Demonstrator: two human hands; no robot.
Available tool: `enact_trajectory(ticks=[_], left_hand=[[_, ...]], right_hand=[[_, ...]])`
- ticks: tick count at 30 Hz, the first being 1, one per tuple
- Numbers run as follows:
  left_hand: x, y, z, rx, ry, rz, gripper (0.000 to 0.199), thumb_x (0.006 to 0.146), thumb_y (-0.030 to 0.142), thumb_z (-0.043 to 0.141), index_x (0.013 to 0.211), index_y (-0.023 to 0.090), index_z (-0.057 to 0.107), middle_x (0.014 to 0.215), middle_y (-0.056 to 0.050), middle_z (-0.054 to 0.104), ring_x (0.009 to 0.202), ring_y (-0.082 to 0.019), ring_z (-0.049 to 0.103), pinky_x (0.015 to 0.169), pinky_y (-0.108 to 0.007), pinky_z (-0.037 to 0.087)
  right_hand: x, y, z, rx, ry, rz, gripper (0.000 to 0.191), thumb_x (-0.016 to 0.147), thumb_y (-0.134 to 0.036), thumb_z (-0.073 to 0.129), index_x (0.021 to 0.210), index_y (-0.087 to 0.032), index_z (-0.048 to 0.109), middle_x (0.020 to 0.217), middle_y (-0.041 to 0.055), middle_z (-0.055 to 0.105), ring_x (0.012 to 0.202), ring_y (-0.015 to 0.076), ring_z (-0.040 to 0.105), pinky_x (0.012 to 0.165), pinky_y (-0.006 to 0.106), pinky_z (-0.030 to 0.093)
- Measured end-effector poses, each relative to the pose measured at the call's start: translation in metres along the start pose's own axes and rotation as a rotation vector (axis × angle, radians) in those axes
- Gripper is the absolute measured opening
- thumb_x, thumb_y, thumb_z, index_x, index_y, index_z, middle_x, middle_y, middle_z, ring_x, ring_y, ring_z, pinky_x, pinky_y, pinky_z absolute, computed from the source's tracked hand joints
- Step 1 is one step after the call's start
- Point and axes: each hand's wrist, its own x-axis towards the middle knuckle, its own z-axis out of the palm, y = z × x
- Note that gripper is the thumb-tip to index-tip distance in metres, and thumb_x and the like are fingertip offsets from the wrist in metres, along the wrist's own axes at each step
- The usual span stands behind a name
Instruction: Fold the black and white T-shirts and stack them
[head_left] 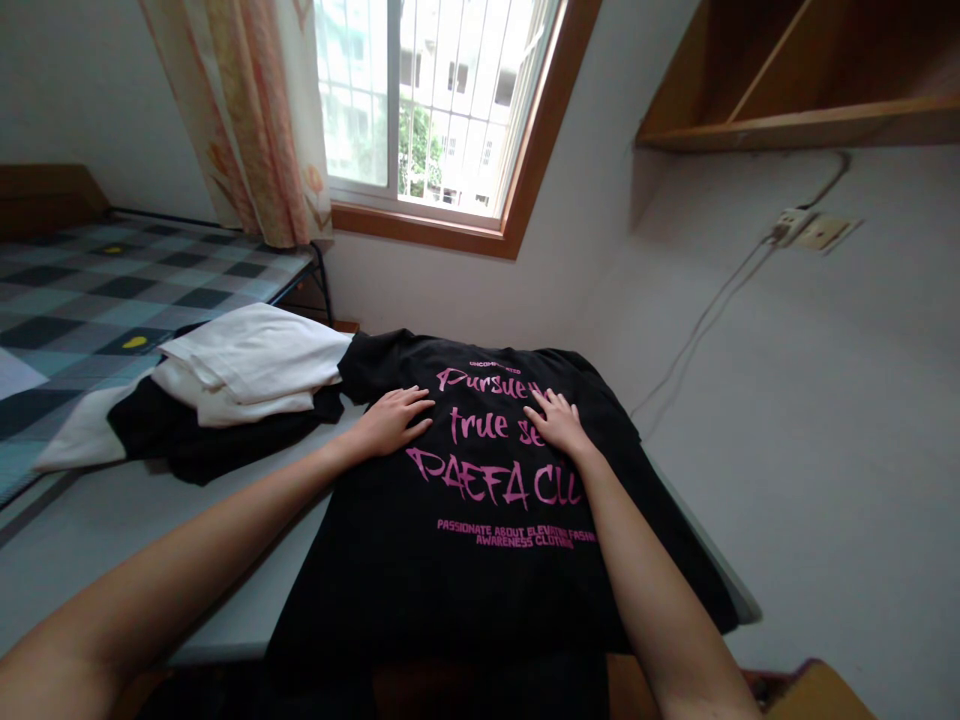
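Note:
A black T-shirt (465, 590) with pink lettering lies spread out over the table, its collar end toward the window and its hem at the near edge. My left hand (394, 420) rests on the shirt's left side below the sleeve, fingers stretched out and slightly apart. On the right part of the print lies my right hand (556, 420), palm down with the fingers spread, covering some of the letters. Neither hand grips the cloth. Left of the shirt, a folded white garment (255, 350) sits on top of black clothing (225, 450).
The white table (247, 590) meets the wall on the right. A bed (210, 260) with a checked cover stands at the left, beneath a curtain (262, 130). Cables (694, 330) hang from a wall socket (791, 228) under a wooden shelf (795, 130).

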Motion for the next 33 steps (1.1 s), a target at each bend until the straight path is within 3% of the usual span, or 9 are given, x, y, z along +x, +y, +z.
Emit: enact_trajectory(ticks=[33], left_hand=[[-0.0002,-0.0015,0.0017,-0.006,0.018,0.000,0.045,0.098,0.045,0.046,0.132,0.021,0.062,0.147,-0.011,0.053,0.139,-0.030,0.045,0.115,-0.049,0.036]], right_hand=[[-0.0008,-0.0002,-0.0005,-0.012,0.004,-0.010,0.065,0.099,-0.057,0.034,0.156,-0.024,0.035,0.163,0.0143,0.028,0.151,0.0318,0.021,0.119,0.055,0.017]])
